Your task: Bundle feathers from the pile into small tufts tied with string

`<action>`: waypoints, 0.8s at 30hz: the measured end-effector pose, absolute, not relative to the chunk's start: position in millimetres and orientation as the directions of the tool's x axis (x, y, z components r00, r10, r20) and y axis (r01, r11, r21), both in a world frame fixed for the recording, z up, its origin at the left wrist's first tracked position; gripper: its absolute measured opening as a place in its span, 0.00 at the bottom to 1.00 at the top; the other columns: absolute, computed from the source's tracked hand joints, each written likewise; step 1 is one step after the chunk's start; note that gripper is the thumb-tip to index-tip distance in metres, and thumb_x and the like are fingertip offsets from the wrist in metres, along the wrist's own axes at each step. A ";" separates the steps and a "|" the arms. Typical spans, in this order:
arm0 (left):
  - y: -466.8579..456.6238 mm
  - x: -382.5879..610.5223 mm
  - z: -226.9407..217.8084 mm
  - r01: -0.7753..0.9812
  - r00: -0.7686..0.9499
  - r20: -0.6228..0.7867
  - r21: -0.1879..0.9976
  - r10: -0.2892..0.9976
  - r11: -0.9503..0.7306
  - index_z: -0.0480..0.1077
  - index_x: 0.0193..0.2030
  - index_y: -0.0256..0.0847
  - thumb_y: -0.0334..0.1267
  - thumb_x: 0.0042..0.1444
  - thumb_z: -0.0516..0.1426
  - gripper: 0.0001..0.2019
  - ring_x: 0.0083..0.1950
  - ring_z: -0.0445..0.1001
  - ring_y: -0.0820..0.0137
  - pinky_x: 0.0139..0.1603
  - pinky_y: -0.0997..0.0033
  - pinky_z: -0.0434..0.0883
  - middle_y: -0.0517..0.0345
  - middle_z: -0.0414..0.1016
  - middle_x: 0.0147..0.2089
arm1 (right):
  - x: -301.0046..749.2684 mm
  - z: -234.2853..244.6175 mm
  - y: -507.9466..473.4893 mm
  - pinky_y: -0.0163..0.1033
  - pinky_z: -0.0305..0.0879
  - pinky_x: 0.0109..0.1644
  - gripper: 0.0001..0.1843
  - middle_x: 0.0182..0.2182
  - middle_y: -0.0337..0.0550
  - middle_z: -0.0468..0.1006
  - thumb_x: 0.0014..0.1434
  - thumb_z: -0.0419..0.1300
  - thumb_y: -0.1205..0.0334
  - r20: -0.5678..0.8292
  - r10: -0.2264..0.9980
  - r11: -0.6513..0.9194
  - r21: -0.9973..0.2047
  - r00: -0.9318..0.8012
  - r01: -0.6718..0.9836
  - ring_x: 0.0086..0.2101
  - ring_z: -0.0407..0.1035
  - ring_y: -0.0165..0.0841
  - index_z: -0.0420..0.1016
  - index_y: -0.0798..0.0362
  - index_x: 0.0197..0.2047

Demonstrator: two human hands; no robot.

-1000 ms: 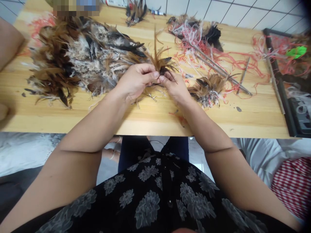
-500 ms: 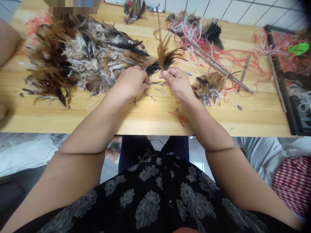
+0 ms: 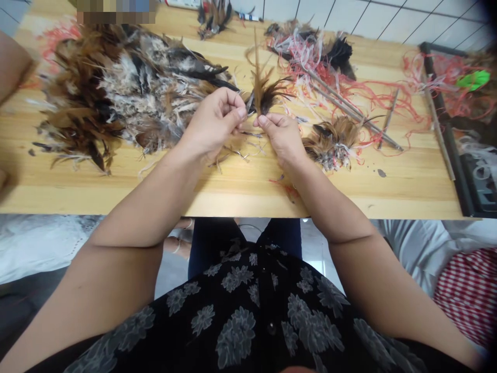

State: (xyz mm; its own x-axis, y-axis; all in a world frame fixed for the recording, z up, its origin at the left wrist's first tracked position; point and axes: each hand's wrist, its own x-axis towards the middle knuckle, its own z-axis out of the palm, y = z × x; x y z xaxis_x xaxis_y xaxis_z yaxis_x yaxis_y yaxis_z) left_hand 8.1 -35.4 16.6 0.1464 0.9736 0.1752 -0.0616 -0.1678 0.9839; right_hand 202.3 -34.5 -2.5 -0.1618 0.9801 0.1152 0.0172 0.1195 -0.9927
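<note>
My right hand (image 3: 285, 133) pinches the base of a small bunch of brown and black feathers (image 3: 265, 93), whose tips stand up and fan out away from me. Close beside it, my left hand (image 3: 222, 116) is closed, thumb against forefinger. A slim dark-grey feather (image 3: 250, 101) sticks up from those fingertips, next to the bunch. To the left spreads a large heap of brown, black and whitish feathers (image 3: 143, 88), partly behind my left hand. A smaller pile of brown feathers with pale bases (image 3: 336, 142) lies right of my right hand.
Red and white plastic strands (image 3: 306, 57) tangle at the back, with thin sticks (image 3: 349, 109) across them. A black-edged tray (image 3: 446, 129) stands at the right. Another feather clump (image 3: 214, 19) and a marker (image 3: 250, 17) lie by the tiled wall. A person's arm (image 3: 13, 67) shows at left.
My left hand has risen from the table beside the heap and turned, bringing a pinched feather up to the bunch. My right hand still grips the bunch in nearly the same place.
</note>
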 end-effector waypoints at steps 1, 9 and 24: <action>-34.9 11.0 14.1 -0.106 0.150 0.161 0.984 0.975 -0.146 0.73 0.42 0.47 0.64 0.54 0.82 0.31 0.40 0.69 0.61 0.44 0.56 0.64 0.57 0.71 0.34 | 201.2 -2.4 -35.1 0.40 0.78 0.56 0.33 0.32 0.38 0.79 0.61 0.75 0.27 0.107 0.979 0.110 -0.994 -0.172 0.006 0.41 0.75 0.32 0.80 0.51 0.34; -38.6 18.7 12.3 -0.176 0.143 0.146 0.977 0.979 -0.120 0.71 0.36 0.48 0.65 0.49 0.84 0.33 0.39 0.72 0.63 0.38 0.59 0.66 0.61 0.77 0.32 | 193.9 -10.1 -34.9 0.43 0.79 0.63 0.29 0.37 0.40 0.85 0.65 0.74 0.33 0.070 0.974 0.062 -0.997 -0.214 -0.043 0.45 0.81 0.33 0.80 0.52 0.34; -39.8 18.0 11.3 -0.089 0.126 0.170 0.983 0.977 -0.159 0.73 0.38 0.46 0.55 0.56 0.82 0.25 0.50 0.77 0.58 0.56 0.54 0.74 0.60 0.78 0.37 | 192.4 -8.2 -33.9 0.41 0.80 0.59 0.26 0.33 0.37 0.80 0.72 0.71 0.40 0.055 0.972 0.058 -0.998 -0.227 0.005 0.44 0.79 0.31 0.74 0.53 0.34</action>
State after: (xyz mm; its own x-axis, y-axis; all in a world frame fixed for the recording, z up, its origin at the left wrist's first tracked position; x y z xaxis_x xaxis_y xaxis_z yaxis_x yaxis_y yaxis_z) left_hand 18.0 -39.8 11.3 0.1262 0.9773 0.1700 -0.0894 -0.1595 0.9831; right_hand 192.4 -33.9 -8.2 -0.2271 0.9723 0.0551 0.0052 0.0578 -0.9983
